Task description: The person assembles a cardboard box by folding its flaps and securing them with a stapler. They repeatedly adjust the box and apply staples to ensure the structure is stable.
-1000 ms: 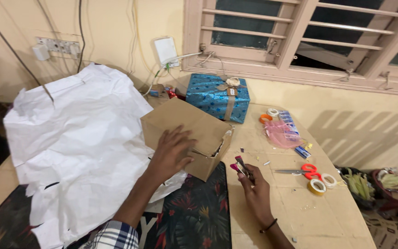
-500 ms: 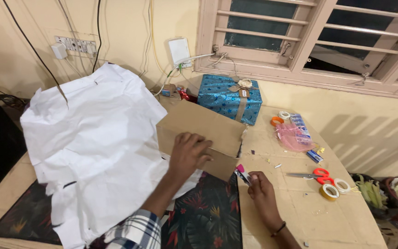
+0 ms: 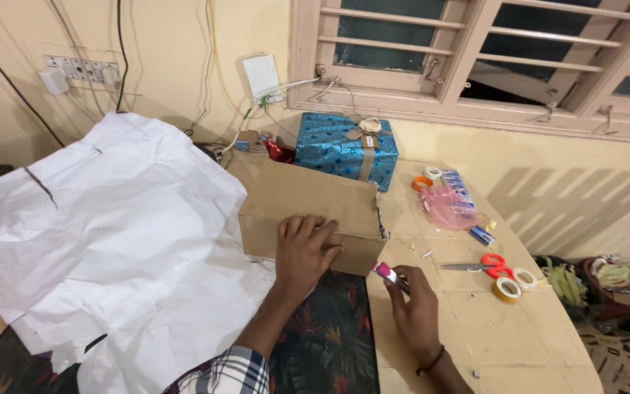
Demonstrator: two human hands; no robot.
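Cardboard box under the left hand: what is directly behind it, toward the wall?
Behind the cardboard box stands a blue gift box with a tan ribbon, and a red item beside it. The left hand rests on the cardboard; the gift box's base is hidden.

The left hand (image 3: 302, 249) now lies flat on the front edge of the box (image 3: 308, 213), nearer the corner by the right hand (image 3: 411, 306) than a second ago. The right hand sits closer to that corner, its pink cutter (image 3: 388, 274) almost touching the box. The view sits lower and closer to the box.
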